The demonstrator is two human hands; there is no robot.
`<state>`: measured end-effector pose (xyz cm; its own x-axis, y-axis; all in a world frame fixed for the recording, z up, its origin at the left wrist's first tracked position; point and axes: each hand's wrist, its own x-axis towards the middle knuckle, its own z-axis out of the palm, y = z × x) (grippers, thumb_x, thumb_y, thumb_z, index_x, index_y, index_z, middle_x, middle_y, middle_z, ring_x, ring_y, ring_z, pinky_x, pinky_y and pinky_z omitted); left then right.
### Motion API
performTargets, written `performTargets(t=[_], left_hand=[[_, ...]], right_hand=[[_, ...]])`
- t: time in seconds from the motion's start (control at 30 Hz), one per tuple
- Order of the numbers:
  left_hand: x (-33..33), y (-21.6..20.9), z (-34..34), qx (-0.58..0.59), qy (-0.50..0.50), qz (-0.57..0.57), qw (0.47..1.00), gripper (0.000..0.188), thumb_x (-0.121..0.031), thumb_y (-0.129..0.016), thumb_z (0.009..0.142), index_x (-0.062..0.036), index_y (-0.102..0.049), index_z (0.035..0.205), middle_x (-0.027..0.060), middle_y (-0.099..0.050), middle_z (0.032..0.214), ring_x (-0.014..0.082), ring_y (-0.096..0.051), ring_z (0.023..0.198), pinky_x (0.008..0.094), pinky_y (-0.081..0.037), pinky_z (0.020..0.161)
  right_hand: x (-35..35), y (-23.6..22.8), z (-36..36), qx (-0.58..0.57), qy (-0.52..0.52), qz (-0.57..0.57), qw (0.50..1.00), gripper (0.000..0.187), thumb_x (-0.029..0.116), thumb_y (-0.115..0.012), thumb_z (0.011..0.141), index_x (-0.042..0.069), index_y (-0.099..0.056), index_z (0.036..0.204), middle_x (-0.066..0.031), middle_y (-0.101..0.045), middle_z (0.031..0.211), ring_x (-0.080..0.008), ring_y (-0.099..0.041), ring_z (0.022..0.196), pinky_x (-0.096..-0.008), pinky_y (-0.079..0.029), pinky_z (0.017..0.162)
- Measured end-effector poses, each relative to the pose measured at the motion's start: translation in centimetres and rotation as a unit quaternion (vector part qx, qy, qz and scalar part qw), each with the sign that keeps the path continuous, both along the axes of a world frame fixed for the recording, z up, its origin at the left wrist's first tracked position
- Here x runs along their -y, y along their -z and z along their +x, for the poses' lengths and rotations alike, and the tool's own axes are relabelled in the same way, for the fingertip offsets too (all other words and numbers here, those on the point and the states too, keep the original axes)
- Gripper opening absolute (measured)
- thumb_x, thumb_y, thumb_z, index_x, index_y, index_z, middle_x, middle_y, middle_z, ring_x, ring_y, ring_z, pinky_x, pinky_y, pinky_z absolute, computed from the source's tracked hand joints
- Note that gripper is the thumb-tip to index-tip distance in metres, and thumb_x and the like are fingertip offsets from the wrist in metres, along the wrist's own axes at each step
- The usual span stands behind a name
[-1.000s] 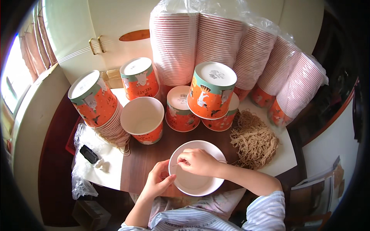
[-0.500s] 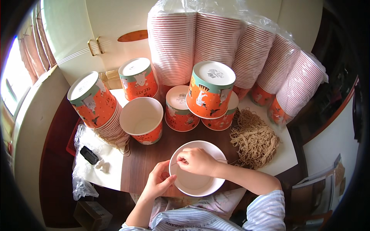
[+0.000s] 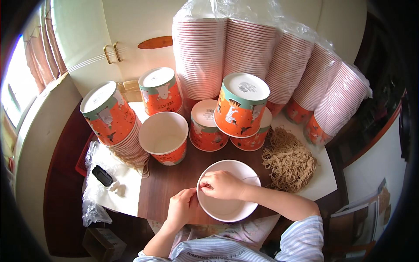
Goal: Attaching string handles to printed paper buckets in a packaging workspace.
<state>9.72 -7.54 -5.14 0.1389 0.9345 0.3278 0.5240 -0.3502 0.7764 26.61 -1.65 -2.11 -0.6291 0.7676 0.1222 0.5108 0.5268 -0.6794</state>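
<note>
A white-lined paper bucket point(image 3: 235, 212) stands mouth up at the table's near edge. My right hand point(image 3: 222, 184) reaches into it from the right, its fingers pinched together against the inside of the left wall. A thin string point(image 3: 250, 177) shows over the bucket's far right rim behind that hand. At the outside of the same left wall is my left hand point(image 3: 181, 207), fingers closed and pressed close to the bucket; what they pinch is hidden. Right of the bucket lies a heap of tan strings point(image 3: 290, 166).
An open orange bucket point(image 3: 163, 135) stands left of centre. Upside-down orange buckets point(image 3: 242, 105) are stacked behind. At left a nested stack point(image 3: 109, 115) has strings at its base. Tall plastic-wrapped bucket stacks point(image 3: 200, 56) line the back. A black plastic tray point(image 3: 102, 176) lies at left.
My left hand's fingers have closed in and lie against the bucket's outer wall; before, they were spread. The bucket and my right hand sit slightly further right in the view.
</note>
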Motion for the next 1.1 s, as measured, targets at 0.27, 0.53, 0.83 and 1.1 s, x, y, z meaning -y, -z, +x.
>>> performTargets(t=[0.27,0.53,0.83,1.1], left_hand=[[-0.1,-0.6,-0.1,0.092,0.071,-0.095,0.989,0.009,-0.003,-0.056,0.077,0.0013,-0.059,0.084,0.0137,-0.061,0.087,0.0201,-0.062,0.066,0.0292,-0.049,0.055],[-1.8,-2.3,-3.2,0.612,0.269,-0.191,0.719,0.009,0.000,-0.049,0.077,-0.0011,-0.054,0.070,0.0173,-0.062,0.087,0.0269,-0.056,0.097,0.0355,-0.041,0.088],[-2.7,-3.2,-0.2,0.229,0.248,-0.251,0.907,0.019,-0.001,-0.059,0.082,0.0012,-0.057,0.101,-0.0002,-0.060,0.086,0.0049,-0.055,0.080,0.0195,-0.045,0.070],[-2.9,-3.2,-0.3,0.281,0.226,-0.292,0.886,0.012,-0.004,-0.057,0.086,0.0024,-0.058,0.096,0.0016,-0.061,0.086,0.0058,-0.056,0.081,0.0201,-0.047,0.071]], right_hand=[[-0.5,-1.4,2.7,0.103,-0.084,-0.018,0.991,0.019,0.024,-0.058,0.080,0.008,-0.061,0.090,-0.0083,-0.063,0.080,-0.0258,-0.062,0.072,-0.0359,-0.048,0.066],[0.3,-5.1,4.8,0.082,-0.061,-0.116,0.988,0.017,0.021,-0.057,0.080,0.007,-0.055,0.090,-0.0061,-0.061,0.075,-0.0207,-0.059,0.065,-0.0327,-0.046,0.062],[0.4,-5.3,3.6,-0.081,-0.136,-0.056,0.986,0.012,0.006,-0.050,0.075,0.005,-0.059,0.083,-0.0081,-0.058,0.080,-0.0225,-0.058,0.069,-0.0334,-0.045,0.062],[1.8,-4.7,3.2,0.032,-0.018,0.219,0.975,0.010,0.009,-0.062,0.070,0.011,-0.064,0.080,0.0017,-0.058,0.083,-0.0169,-0.058,0.072,-0.0295,-0.050,0.058]])
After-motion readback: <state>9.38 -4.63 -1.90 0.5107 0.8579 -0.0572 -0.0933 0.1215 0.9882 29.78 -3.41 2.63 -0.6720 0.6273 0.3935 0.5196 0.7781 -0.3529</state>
